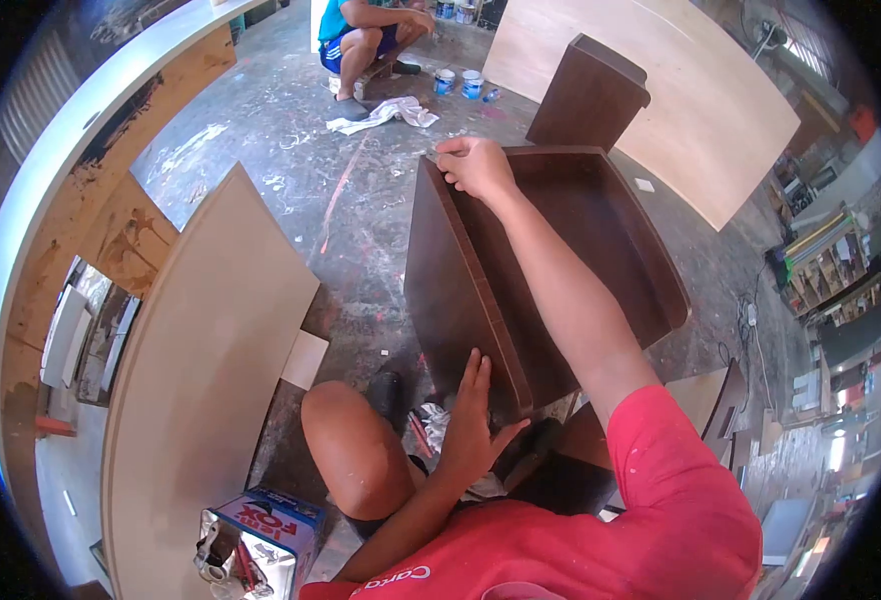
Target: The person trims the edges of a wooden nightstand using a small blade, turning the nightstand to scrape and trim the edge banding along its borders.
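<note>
A dark brown wooden cabinet box [441, 270] with raised edges stands tilted in front of me on the floor. At its far left corner is my right hand [478, 168], fingers curled together in a pinch close to the top edge; whatever they hold is too small or hidden to make out. My left hand [471, 425] rests against the lower near side of the box, fingers stretched out and thumb apart. My right forearm crosses over the box's hollow and hides part of it.
A pale panel [211, 320] leans at my left, near a Fox tin [276, 525] with tools on top. Another dark brown piece [591, 90] and a large light board [701, 100] stand beyond. A person [361, 45] squats near paint buckets [472, 84] and a white cloth [386, 115].
</note>
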A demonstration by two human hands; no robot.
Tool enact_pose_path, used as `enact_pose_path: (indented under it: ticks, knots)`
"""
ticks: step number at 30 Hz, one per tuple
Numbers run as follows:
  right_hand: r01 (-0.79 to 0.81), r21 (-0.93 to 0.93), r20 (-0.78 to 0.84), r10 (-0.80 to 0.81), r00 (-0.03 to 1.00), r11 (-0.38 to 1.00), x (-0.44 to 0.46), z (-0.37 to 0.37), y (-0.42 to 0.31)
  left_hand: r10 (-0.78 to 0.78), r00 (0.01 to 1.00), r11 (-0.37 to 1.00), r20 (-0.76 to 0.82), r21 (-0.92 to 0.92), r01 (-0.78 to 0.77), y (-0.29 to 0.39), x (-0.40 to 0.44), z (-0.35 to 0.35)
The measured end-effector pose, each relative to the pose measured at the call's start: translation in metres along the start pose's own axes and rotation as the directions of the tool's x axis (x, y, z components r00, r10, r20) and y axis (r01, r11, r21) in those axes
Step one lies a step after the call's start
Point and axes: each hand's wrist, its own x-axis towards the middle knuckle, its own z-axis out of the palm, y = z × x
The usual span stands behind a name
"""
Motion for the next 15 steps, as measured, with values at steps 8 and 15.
enact_pose_path:
  ticks: [8,15]
  knots:
    - [0.079,-0.115,0.0,-0.08,0.997,0.99,-0.005,-0.002,0.005,0.008,0.998,0.999,0.055,-0.042,-0.005,-0.001,-0.002,-0.005]
    - [0.131,-0.201,-0.039,-0.141,0.989,0.971,-0.021,-0.001,-0.006,-0.149,0.986,0.98,0.075,-0.118,0.157,-0.003,-0.006,-0.013]
